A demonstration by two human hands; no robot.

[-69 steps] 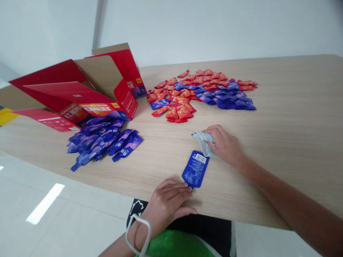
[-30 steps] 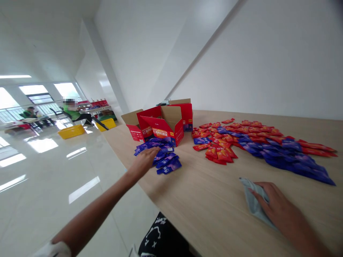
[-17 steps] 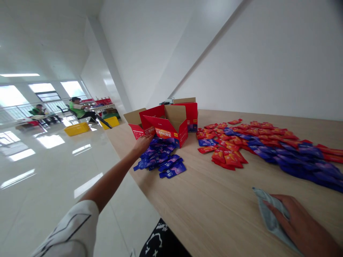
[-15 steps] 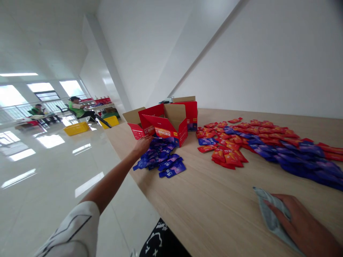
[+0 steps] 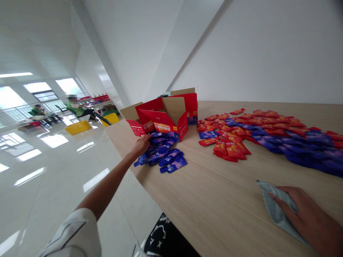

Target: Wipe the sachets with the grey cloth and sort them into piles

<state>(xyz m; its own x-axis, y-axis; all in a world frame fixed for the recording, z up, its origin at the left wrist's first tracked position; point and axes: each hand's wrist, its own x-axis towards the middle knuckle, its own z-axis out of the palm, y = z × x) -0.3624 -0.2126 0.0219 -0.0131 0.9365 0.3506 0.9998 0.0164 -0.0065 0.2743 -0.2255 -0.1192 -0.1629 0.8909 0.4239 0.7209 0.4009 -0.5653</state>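
At the table's left edge my left hand (image 5: 142, 144) rests against a heap of blue pouches (image 5: 166, 151), its fingers stretched toward the front of an open red carton (image 5: 163, 125). No pouch is visibly gripped in it. The blue heap lies directly before that carton, whose flaps stand up. On the right, my right hand (image 5: 302, 210) is closed around a folded grey-green cloth (image 5: 277, 207), which touches the tabletop.
Red pouches (image 5: 230, 150) and more blue pouches (image 5: 308, 146) spread over the table's (image 5: 214, 200) right half. Another red carton (image 5: 191, 107) stands behind the open one. Yellow bins (image 5: 77, 127) sit on the floor at left; a seated person (image 5: 77, 110) is farther back.
The view has tilted slightly, so the pouches and the right hand with the cloth sit a little differently. My left hand stays at the blue heap; my right still holds the cloth.
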